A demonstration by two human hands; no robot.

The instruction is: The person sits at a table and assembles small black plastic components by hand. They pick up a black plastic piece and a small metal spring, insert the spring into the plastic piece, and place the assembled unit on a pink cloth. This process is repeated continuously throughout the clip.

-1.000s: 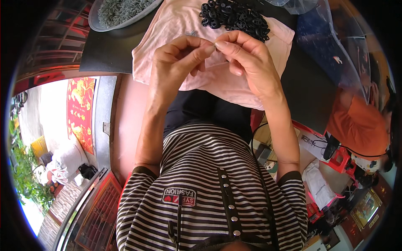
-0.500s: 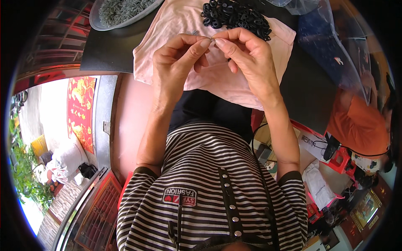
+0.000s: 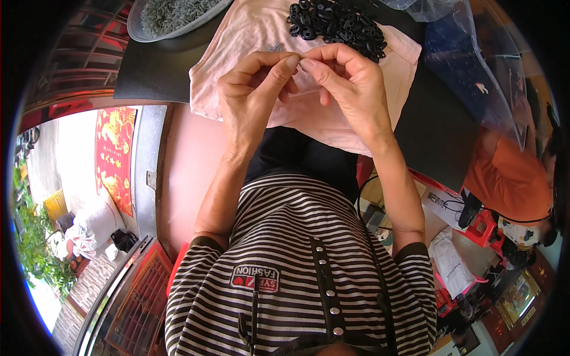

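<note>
Above the far pale-pink fabric cloth, the left hand and right hand pinch a tiny, indistinct piece between thumbs and forefingers. This seems delicate manipulation, next needing steady alignment.

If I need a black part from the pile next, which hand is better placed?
Probably the right hand: it sits just below the pile of black parts in the picture, while the left hand is farther left. Both are pinching thumb to forefinger, so neither looks free.
</note>
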